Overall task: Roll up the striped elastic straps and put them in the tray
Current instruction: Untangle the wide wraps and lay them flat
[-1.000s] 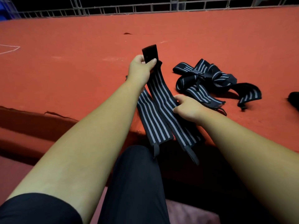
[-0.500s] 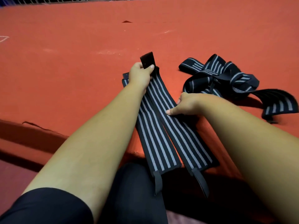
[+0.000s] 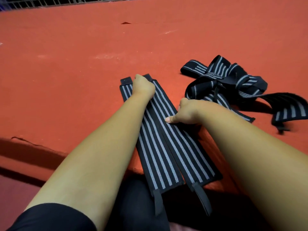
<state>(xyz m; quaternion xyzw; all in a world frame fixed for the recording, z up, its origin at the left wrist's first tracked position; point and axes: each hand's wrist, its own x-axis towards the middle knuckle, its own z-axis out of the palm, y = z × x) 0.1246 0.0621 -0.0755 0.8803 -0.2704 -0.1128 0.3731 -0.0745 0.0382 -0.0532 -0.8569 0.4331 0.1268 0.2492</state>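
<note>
Striped elastic straps (image 3: 164, 147), two of them, lie flat side by side on the red surface (image 3: 75, 72), and their near ends with black tabs hang over its front edge. The left hand (image 3: 143, 87) is clenched on their far end, gripping it. The right hand (image 3: 186, 112) rests midway along their right edge with its thumb laid on the stripes and the other fingers curled; I cannot tell whether they hold the strap. A tangled pile (image 3: 230, 80) of more straps lies to their right, and red surface stretches wide to their left and beyond them.

Of the left hand (image 3: 144, 88) we cannot see the fingers, folded beyond its knuckles at the far end of the strap (image 3: 175, 139); those of the right hand (image 3: 188, 112) tuck underneath. The tangled pile (image 3: 233, 84) blurs at its trailing end, by the frame's right edge.
</note>
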